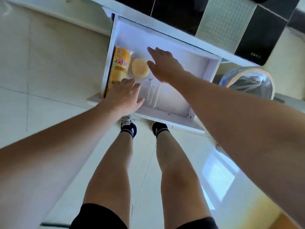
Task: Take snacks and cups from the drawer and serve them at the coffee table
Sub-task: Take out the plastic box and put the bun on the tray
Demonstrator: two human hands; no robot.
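From the head view, a white drawer (pixel 179 113) stands pulled open above the person's feet. Along its 9 o'clock wall lies an orange snack box (pixel 119 66), and a round yellow cake in clear wrap (pixel 140 68) sits just beside it toward 3 o'clock. Clear cups (pixel 152 92) lie near the front wall, hard to make out. The left hand (pixel 124 96) reaches over the box's near end, fingers loosely apart. The right hand (pixel 165 65) hovers beside the cake, fingers straight and spread.
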